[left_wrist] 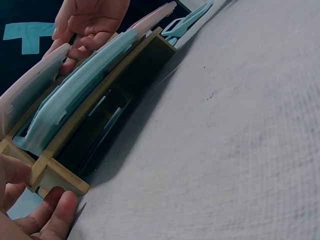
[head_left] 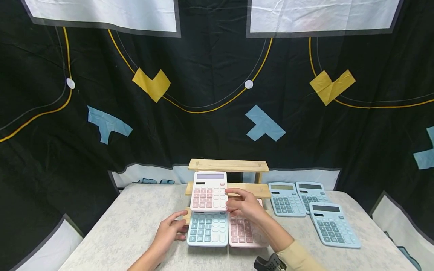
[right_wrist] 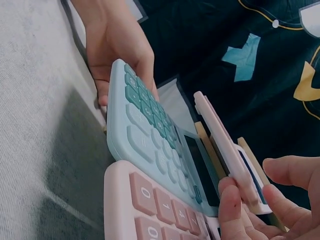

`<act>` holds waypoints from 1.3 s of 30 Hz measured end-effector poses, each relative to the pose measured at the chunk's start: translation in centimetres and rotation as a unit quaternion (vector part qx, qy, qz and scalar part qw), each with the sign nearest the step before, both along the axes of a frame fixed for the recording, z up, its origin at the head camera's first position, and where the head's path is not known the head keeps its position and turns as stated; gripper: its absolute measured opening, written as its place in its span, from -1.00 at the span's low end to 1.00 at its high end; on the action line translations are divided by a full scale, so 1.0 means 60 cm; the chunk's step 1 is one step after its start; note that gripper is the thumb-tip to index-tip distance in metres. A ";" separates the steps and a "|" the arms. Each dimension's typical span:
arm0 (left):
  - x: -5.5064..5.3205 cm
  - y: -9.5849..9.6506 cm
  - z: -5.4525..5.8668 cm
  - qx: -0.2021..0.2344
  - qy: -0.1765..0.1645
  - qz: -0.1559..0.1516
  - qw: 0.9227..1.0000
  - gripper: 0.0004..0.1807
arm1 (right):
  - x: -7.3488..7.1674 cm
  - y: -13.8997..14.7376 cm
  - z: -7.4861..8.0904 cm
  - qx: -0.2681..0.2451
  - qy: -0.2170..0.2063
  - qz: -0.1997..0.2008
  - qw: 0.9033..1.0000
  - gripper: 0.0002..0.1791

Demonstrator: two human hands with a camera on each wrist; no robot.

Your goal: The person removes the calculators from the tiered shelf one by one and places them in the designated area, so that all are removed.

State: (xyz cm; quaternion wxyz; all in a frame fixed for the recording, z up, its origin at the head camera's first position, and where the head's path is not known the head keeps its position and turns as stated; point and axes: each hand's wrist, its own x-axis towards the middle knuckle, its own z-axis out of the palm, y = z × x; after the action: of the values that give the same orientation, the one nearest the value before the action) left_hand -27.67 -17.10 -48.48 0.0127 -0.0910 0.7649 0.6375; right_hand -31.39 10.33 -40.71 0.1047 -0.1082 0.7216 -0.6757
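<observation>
A tiered wooden rack point(head_left: 228, 165) stands on the table. My right hand point(head_left: 245, 207) grips the right edge of a white calculator with pink keys point(head_left: 208, 192), which leans upright at the middle tier. In the right wrist view, fingers point(right_wrist: 231, 207) lie on both sides of that calculator's edge. On the lowest tier a blue calculator point(head_left: 208, 229) leans beside a pink calculator point(head_left: 249, 239), which my right forearm partly covers. My left hand point(head_left: 166, 231) is at the rack's left end, and in the left wrist view its fingers point(left_wrist: 57, 212) hold the wooden end piece point(left_wrist: 65, 176).
Several blue calculators lie on the table right of the rack: one near it point(head_left: 288, 199), one behind point(head_left: 311, 194), one nearer the front point(head_left: 333, 226). A patterned dark curtain point(head_left: 203, 135) hangs behind the grey-white table point(head_left: 115, 226).
</observation>
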 end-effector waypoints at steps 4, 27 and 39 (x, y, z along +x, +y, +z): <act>0.000 0.002 0.002 -0.002 0.003 -0.001 1.000 -0.51 | -0.004 -0.003 -0.002 -0.005 -0.002 0.007 1.000 -0.42; -0.004 0.000 0.000 0.000 0.004 -0.008 1.000 -0.50 | -0.005 -0.009 -0.008 -0.032 -0.033 0.018 0.999 -0.40; -0.004 -0.001 -0.001 0.006 0.002 -0.006 1.000 -0.51 | 0.004 -0.002 -0.002 -0.058 -0.046 0.018 0.997 -0.38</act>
State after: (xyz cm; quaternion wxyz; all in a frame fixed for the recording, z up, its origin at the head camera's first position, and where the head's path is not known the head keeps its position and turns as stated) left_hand -27.88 -17.18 -48.54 0.0159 -0.0853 0.7617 0.6421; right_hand -31.13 10.23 -40.84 0.1436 -0.0953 0.6734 -0.7189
